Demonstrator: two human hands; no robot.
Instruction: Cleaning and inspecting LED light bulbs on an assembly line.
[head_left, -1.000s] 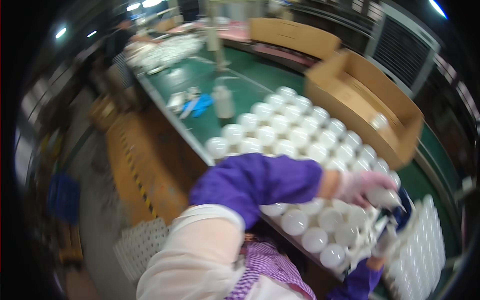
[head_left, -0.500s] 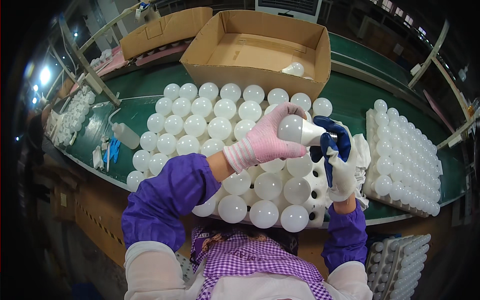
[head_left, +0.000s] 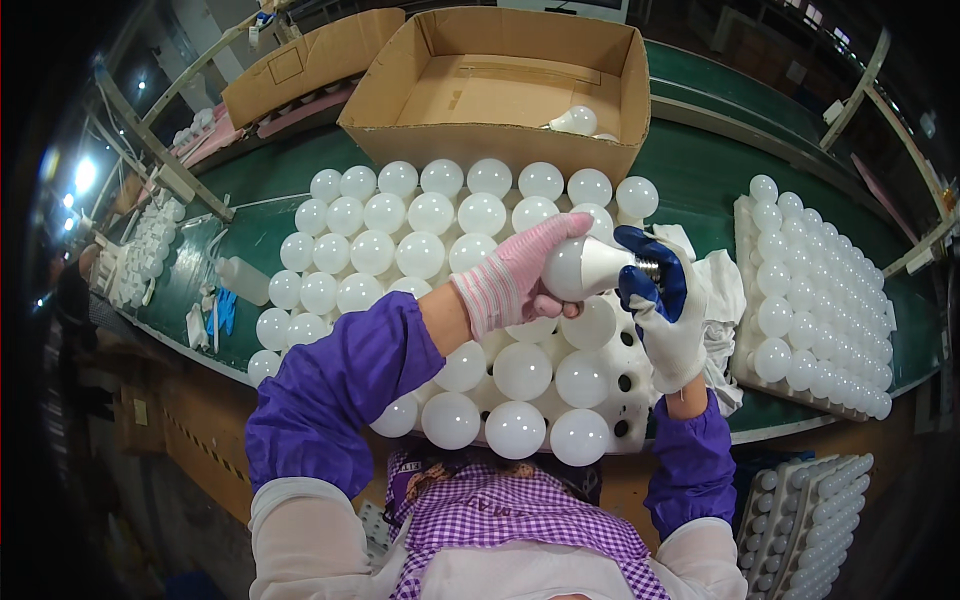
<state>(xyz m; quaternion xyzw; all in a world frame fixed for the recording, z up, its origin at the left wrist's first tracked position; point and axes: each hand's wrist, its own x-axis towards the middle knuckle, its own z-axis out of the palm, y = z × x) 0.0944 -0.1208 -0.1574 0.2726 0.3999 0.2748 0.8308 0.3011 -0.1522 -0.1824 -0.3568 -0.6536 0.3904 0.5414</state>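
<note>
Across a green worktable (head_left: 690, 195), rows of white bulbs (head_left: 421, 255) stand before an open cardboard box (head_left: 470, 142); above them, pink-gloved left hand (head_left: 513, 278) and blue-and-white-gloved right hand (head_left: 675, 325) grip a single bulb (head_left: 602, 268) — left around its globe (head_left: 566, 268), right at its screw base (head_left: 649, 269).

This looks to us like a factory workshop: bulbs (head_left: 515, 430) by the dozen fill trays (head_left: 632, 405) along the green surface's (head_left: 700, 195) near edge.
</note>
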